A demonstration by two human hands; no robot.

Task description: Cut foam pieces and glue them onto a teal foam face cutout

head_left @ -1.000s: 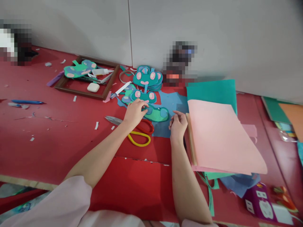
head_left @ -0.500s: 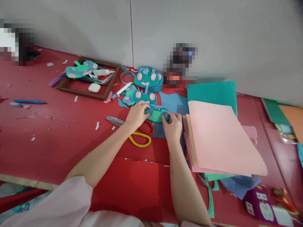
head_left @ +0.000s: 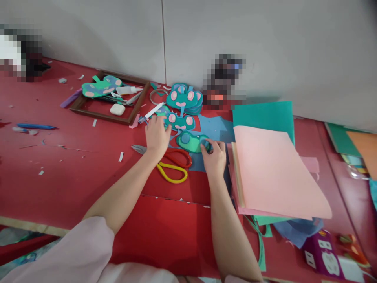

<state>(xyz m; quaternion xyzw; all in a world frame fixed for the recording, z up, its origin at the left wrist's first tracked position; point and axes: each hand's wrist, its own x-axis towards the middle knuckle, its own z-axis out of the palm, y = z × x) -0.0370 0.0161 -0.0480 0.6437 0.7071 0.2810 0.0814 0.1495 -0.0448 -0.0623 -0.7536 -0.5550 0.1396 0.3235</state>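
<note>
My right hand (head_left: 215, 157) pinches the right end of a green, frog-head-shaped cutout (head_left: 193, 142) with round blue patches, which lies over pieces of blue sheet (head_left: 216, 125). To its left, my left hand (head_left: 157, 135) is open, thumb and fingers apart, with nothing visible in it. Its fingertips are close to a teal frog face (head_left: 180, 122) with pink eyes and mouth, and to a white pen-like tool (head_left: 152, 113). Scissors (head_left: 173, 173) with one red and one yellow handle lie below the left hand, partly hidden by the wrist.
A stack of frog faces (head_left: 185, 98) sits by the wall, beside a roll of tape (head_left: 158, 96). The brown frame (head_left: 101, 116) holds a white eraser-like block (head_left: 117, 109) and tools. Pink sheets (head_left: 277, 169) are piled at right. A blue pen (head_left: 37, 126) lies far left.
My left hand has let go of the left end of the green cutout and moved left and slightly up. My right hand stays on the right end.
</note>
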